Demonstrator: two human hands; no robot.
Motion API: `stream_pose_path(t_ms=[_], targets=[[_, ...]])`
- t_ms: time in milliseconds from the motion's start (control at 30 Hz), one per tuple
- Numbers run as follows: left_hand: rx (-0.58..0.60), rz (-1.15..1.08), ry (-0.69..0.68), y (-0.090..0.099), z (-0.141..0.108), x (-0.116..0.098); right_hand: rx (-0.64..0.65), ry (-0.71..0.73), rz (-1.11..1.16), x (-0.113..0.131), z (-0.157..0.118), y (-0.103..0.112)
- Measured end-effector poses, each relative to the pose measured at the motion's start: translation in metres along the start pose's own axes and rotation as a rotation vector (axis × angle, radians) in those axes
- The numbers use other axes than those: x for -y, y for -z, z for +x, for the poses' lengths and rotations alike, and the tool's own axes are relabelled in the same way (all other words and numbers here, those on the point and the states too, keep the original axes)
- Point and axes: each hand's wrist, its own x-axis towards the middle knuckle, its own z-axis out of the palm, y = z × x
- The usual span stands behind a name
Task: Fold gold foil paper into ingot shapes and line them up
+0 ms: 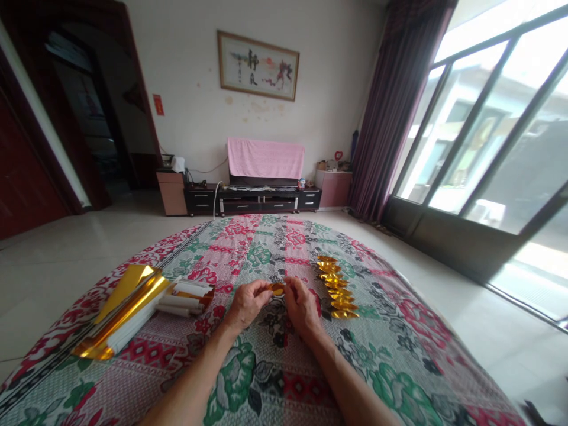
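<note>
Between my two hands, above the middle of the patterned cloth, is a small folded piece of gold foil paper (pixel 277 289). My left hand (pixel 247 304) pinches its left end, and my right hand (pixel 302 305) grips the right end with the fingers closed. To the right of my right hand, a row of several boat-shaped gold paper ingots (pixel 339 291) runs away from me on the cloth. Left of my left hand lie rolled and stacked sheets of gold foil paper (pixel 137 305). Beside them sits a bundle of white-backed paper rolls (pixel 189 297).
A floral cloth (pixel 306 378) covers the surface under my arms. Beyond it stands a low black TV cabinet (pixel 260 204), with a pink cloth (pixel 266 157) draped over the screen. A purple curtain (pixel 386 118) and large windows are at the right, a doorway at the left.
</note>
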Motion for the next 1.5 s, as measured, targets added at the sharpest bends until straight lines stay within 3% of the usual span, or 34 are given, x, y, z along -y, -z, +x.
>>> stream_pose_path(t_ms=[233,467,700,1167,1500], targets=[[0.038,-0.069,0.031,0.004,0.0,-0.005,0.101,0.057,0.076,0.003,0.0,0.004],[-0.013,-0.146,0.008,0.001,0.001,-0.001,0.067,0.006,0.16,-0.004,0.0,0.0],[-0.052,0.009,-0.058,-0.001,0.002,0.003,0.066,-0.003,0.126,0.0,0.0,0.002],[-0.049,-0.012,-0.016,0.0,0.003,0.006,0.066,0.042,0.108,-0.005,-0.001,0.002],[-0.033,0.062,-0.046,0.002,0.0,-0.001,0.134,-0.037,0.268,-0.005,-0.001,0.001]])
